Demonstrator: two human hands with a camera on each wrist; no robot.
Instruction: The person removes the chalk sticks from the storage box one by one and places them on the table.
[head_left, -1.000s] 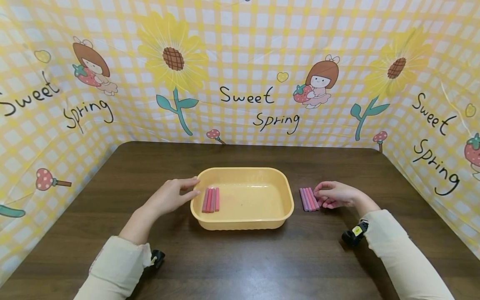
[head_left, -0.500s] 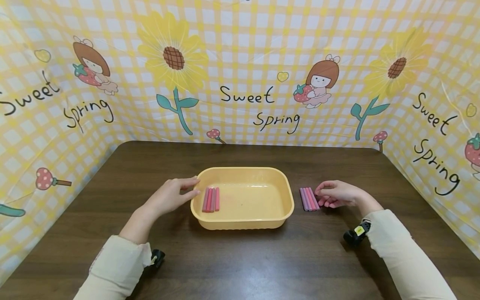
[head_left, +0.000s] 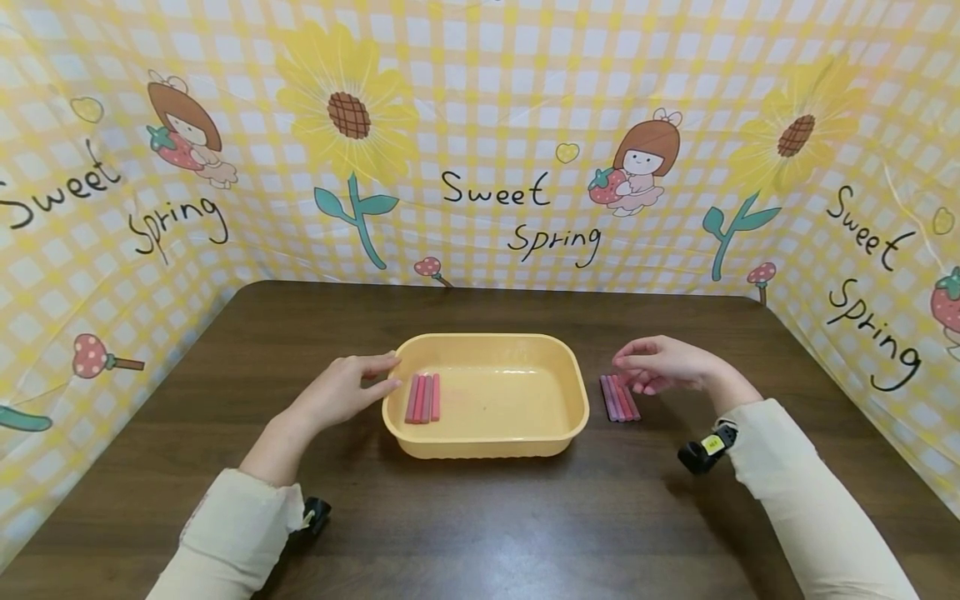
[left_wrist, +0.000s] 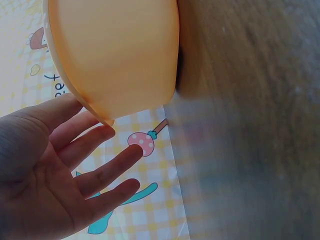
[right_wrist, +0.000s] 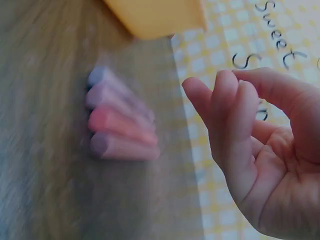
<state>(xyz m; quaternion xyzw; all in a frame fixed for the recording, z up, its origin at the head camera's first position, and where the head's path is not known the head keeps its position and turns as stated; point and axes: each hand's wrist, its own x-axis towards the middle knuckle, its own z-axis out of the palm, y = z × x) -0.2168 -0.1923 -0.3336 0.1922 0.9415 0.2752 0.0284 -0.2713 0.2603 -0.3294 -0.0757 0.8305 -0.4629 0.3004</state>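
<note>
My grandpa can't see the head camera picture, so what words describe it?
A person's left hand touches a yellow tray holding four pink and purplish sticks, while their right hand hovers by more sticks on a dark wood-grain table. Behind, a yellow checked cloth shows sunflowers and "Sweet Spring".

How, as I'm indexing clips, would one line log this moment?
left hand: touches tray; right hand: near table sticks, none visibly held; tray sticks: four, at left; table sticks: four visible, right of tray
</note>
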